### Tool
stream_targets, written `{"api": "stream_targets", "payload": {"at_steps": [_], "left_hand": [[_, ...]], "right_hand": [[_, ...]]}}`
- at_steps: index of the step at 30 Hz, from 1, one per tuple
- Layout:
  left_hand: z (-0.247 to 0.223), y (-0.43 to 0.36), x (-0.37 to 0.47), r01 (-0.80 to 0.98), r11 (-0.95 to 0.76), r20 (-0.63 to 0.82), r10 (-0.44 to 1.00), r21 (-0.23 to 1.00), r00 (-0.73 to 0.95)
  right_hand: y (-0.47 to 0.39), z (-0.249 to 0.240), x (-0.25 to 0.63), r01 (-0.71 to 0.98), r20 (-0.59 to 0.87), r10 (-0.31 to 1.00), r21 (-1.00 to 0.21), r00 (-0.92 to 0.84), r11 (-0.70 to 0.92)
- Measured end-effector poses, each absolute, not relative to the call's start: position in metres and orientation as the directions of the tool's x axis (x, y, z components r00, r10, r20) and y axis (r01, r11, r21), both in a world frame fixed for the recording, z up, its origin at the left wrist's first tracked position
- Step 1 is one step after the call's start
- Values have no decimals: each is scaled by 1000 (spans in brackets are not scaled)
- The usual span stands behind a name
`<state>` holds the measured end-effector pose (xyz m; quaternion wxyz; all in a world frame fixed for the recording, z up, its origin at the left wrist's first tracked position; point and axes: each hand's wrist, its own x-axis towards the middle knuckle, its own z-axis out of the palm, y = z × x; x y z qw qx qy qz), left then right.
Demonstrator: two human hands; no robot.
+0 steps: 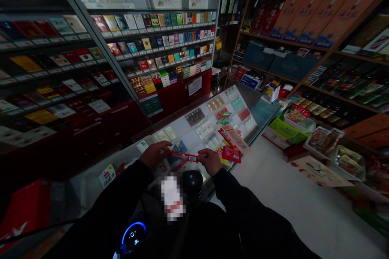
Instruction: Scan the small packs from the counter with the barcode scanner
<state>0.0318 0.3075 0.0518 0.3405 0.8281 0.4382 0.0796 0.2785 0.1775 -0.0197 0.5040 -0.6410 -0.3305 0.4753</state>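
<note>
Black long sleeves [258,206] filled the bottom of my head view, with a dark round display [134,234] ringed in glowing blue low between them. Above it, a white shape with a red band was too pixelated for me to make out, and a glossy black rounded device [193,182] stood just to its right.

Past these, the left hand [154,153] and right hand [212,162] held a slim red packet [184,156] stretched between them over a glass-topped table [190,134]. The left fingers were closed on one end; the right fingers pinched the other, near a white barcode.

Just beyond the right hand, flat red packets [231,154] and a long beige packet [235,139] overlapped yellow packets [225,161] on the glass, with small green packets [224,119] behind. To the right I saw white trays [348,164] of packaged food; small boxes lined the shelves [158,29] at left.
</note>
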Motion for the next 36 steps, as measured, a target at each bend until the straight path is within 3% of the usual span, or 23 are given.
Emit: {"api": "stream_targets", "payload": {"at_steps": [10,16,20,24,28,32,36], "left_hand": [[62,300,-41,706,-220,-155,892,673,425],[61,286,-86,698,-99,-158,943,709,294],[64,274,-106,688,14,-210,957,726,202],[60,266,-121,751,52,-205,972,659,114],[61,263,-117,804,6,-110,991,594,74],[74,262,-90,815,-66,-51,992,575,116],[84,267,-55,761,-188,-47,960,621,275]], "right_hand": [[213,16,234,317,-210,968,-916,139,-245],[229,28,193,520,-147,989,-846,-16,-118],[238,30,178,508,-114,981,-861,-155,-20],[239,33,177,472,-151,969,-880,-197,-41],[235,40,186,431,-209,961,-895,-181,-113],[232,41,197,390,-205,967,-911,-153,-131],[230,33,212,381,-181,982,-913,-55,-147]]}}
